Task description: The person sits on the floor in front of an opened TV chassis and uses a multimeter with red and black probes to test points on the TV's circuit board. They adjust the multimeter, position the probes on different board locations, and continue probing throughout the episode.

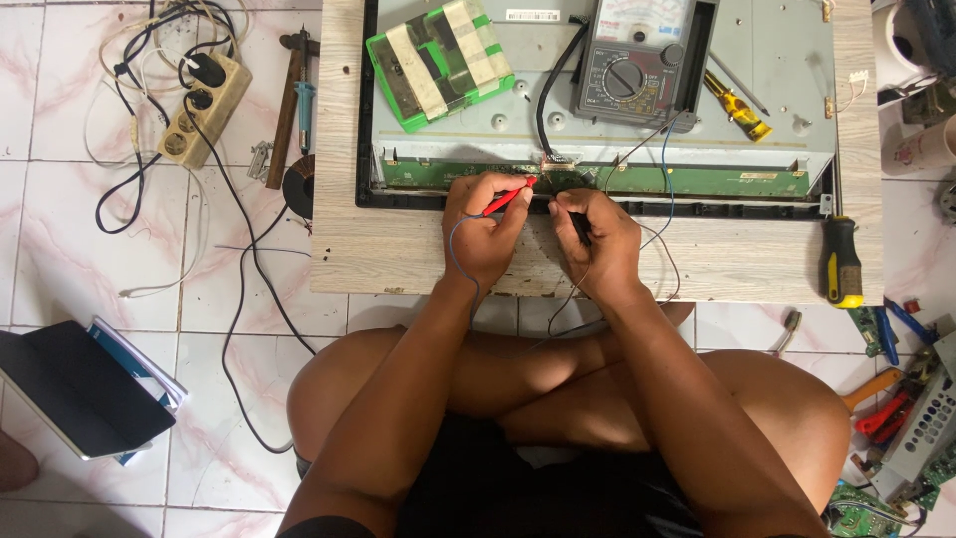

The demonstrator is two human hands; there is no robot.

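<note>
Board [597,182] lay along the panel's near edge on the table [398,254]. My left hand [485,231] pinched the red probe [508,197], my right hand [597,239] the black probe [581,227], tips converging for contact; meter [637,55] sat behind, readable.

We are in a makeshift electronics repair spot set up on the floor of a home. Pink-veined white floor tiles [60,249] surround a low wooden surface [398,259] carrying an opened flat-panel chassis [787,110] and an analog multimeter [637,60]. Around it we see a power strip [204,110], a hammer [287,110], screwdrivers [841,261] and loose circuit boards [856,513].
</note>
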